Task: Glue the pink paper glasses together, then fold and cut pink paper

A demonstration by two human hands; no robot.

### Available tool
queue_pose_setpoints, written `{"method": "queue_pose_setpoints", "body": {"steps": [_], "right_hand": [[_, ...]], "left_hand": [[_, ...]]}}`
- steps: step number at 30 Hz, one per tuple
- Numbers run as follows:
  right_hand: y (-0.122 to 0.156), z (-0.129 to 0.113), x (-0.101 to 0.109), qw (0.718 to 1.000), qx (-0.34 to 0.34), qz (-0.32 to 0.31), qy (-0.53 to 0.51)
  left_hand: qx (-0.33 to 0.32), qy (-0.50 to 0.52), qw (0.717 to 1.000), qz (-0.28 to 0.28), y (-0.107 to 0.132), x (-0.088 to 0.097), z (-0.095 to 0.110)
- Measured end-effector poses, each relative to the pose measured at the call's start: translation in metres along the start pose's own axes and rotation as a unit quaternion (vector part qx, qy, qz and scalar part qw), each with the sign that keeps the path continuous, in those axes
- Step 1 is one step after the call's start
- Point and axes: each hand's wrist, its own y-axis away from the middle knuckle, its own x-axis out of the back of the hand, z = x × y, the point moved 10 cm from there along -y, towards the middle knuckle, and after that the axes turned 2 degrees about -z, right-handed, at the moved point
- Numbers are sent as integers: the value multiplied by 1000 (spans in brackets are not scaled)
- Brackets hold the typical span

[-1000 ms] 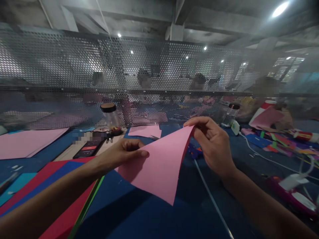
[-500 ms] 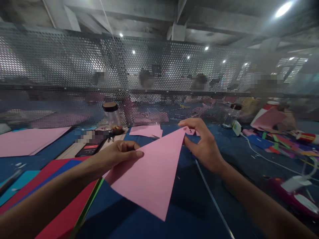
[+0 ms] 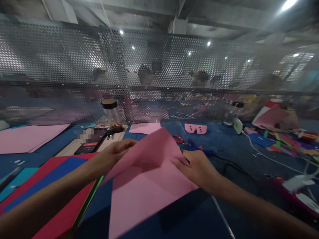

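A sheet of pink paper [image 3: 147, 189] is held in the air over the blue table, bent across its middle so that its upper part leans over the lower part. My left hand [image 3: 119, 151] grips its left side, with the fingertips partly hidden behind the paper. On the right edge, my right hand [image 3: 193, 166] is closed, thumb and fingers pinching the sheet. Just behind the paper, the red handle of a pair of scissors [image 3: 177, 138] shows. Beyond my right hand lies a pink cut-out with black dots [image 3: 195, 128].
Red paper [image 3: 64, 205] and blue paper [image 3: 47, 182] lie at left, near a phone [image 3: 91, 144]. A jar [image 3: 111, 116] stands by the perforated screen [image 3: 154, 66]. A dark blue tool with a cable [image 3: 201, 148] lies right of centre. Coloured scraps [image 3: 281, 141] and a white cable [image 3: 269, 159] are at right.
The pink sheet, a flat triangle before, has opened out and now bends in the middle. My right hand has come down and nearer, uncovering the dotted cut-out and the scissors handle.
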Motion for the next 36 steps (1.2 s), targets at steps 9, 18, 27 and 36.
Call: {"method": "queue_pose_setpoints", "body": {"steps": [9, 18, 27, 36], "right_hand": [[19, 52, -49, 971, -167, -22, -167], [27, 64, -66, 941, -213, -42, -260], [22, 77, -66, 896, -251, -45, -364], [17, 94, -61, 948, -218, -28, -229]], "left_hand": [[-289, -289, 907, 104, 89, -47, 86], [-359, -381, 851, 36, 96, -126, 47], [-365, -326, 871, -42, 100, -115, 42], [-273, -290, 911, -102, 115, -104, 9]]}}
